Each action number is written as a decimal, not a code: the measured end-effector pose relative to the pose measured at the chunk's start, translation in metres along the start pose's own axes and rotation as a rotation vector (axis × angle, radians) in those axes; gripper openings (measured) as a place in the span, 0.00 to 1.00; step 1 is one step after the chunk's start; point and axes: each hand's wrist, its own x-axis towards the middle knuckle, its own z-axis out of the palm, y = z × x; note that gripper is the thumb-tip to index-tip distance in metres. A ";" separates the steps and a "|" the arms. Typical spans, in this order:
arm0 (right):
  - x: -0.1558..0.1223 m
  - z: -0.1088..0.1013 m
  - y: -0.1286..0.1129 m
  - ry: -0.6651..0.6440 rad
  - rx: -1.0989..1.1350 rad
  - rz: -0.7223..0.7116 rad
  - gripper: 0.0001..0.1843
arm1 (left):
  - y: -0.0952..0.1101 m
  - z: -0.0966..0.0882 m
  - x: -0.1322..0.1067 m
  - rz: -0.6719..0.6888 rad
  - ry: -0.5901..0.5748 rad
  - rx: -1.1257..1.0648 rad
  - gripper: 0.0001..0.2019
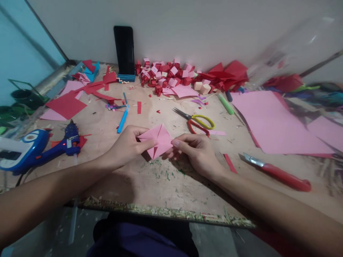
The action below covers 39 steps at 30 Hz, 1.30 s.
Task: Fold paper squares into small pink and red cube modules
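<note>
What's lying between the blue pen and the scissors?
A short red paper strip on the wooden table, plus tiny red scraps, seen in the head view.

Bare left grip (125, 146), right grip (197, 153); forearms unsleeved; dark purple garment (139, 240) at lap.

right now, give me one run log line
left hand: pinching folded pink paper square | right hand: pinching its other edge | nearby: yellow-handled metal scissors
</note>
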 end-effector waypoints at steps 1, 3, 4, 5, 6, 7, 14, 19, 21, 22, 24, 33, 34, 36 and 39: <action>0.000 -0.001 0.001 -0.007 0.007 -0.016 0.11 | 0.000 0.001 0.000 -0.007 0.006 -0.028 0.09; 0.000 -0.003 0.001 -0.043 -0.001 -0.027 0.11 | -0.001 0.003 -0.001 -0.016 0.028 -0.071 0.10; 0.000 -0.004 0.000 -0.066 -0.023 -0.020 0.11 | -0.001 0.004 -0.002 -0.016 0.041 -0.082 0.11; 0.000 -0.004 -0.001 -0.086 -0.051 -0.010 0.11 | -0.001 0.005 -0.003 -0.012 0.044 -0.087 0.13; -0.001 -0.003 -0.002 -0.100 -0.081 0.001 0.11 | -0.001 0.006 -0.004 -0.008 0.038 -0.090 0.14; -0.001 -0.003 -0.003 -0.106 -0.105 0.011 0.11 | -0.001 0.008 -0.005 -0.009 0.020 -0.098 0.14; -0.003 0.001 -0.004 0.002 -0.150 0.031 0.15 | -0.004 0.011 -0.005 -0.048 -0.077 -0.105 0.09; -0.003 0.001 -0.003 0.011 -0.216 0.046 0.18 | -0.006 0.007 -0.005 -0.017 -0.091 -0.076 0.08; -0.002 0.000 -0.002 0.007 -0.221 0.052 0.18 | -0.006 0.007 -0.006 0.007 -0.118 -0.103 0.08; -0.002 0.000 -0.002 0.003 -0.224 0.051 0.18 | -0.006 0.007 -0.006 0.014 -0.125 -0.111 0.09; -0.002 0.000 -0.001 -0.005 -0.241 0.040 0.18 | -0.005 0.008 -0.005 0.013 -0.107 -0.095 0.10; -0.002 0.002 -0.003 -0.020 -0.227 0.023 0.20 | -0.003 0.012 -0.003 -0.002 -0.003 0.072 0.12; -0.002 0.001 -0.003 -0.017 -0.219 0.019 0.20 | -0.002 0.012 -0.003 0.001 -0.002 0.082 0.12; -0.002 0.001 -0.003 -0.013 -0.229 0.002 0.21 | -0.002 0.012 -0.003 0.005 -0.002 0.101 0.12; -0.002 0.000 -0.002 -0.005 -0.271 -0.020 0.22 | -0.003 0.012 -0.003 -0.011 -0.005 0.117 0.13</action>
